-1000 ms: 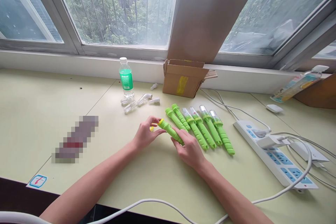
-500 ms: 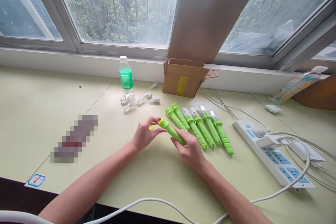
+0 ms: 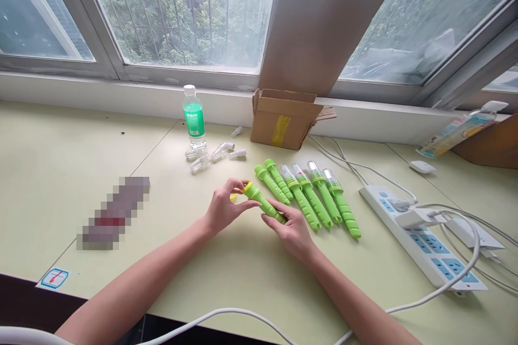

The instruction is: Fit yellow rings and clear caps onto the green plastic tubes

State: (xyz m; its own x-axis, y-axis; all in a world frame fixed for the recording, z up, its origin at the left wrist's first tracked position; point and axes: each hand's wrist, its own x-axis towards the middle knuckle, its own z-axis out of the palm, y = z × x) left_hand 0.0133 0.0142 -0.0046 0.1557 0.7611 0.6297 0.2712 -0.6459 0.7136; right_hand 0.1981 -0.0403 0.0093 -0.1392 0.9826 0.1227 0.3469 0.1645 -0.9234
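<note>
Above the table, a green plastic handle (image 3: 263, 204) with a threaded end slants up and to the left between my hands. My right hand (image 3: 294, 230) is closed around its lower part. At the threaded end sits a yellow ring (image 3: 246, 187), which my left hand (image 3: 224, 206) pinches; the thumb lies along the handle. Another yellow ring (image 3: 233, 197) shows by the left palm. Just beyond lie two open-ended green handles (image 3: 271, 183). Several more green handles with clear caps (image 3: 324, 194) lie in a row to the right.
Several loose clear caps (image 3: 200, 163) lie by a green-labelled water bottle (image 3: 195, 119). A cardboard box (image 3: 285, 121) stands at the windowsill. To the right is a white power strip (image 3: 421, 242) with plugs and cables. A white cable (image 3: 230, 310) runs along the front edge.
My left thumb has slid slightly right along the handle near the threaded end. The right hand keeps its grip, and the things on the table have stayed put.
</note>
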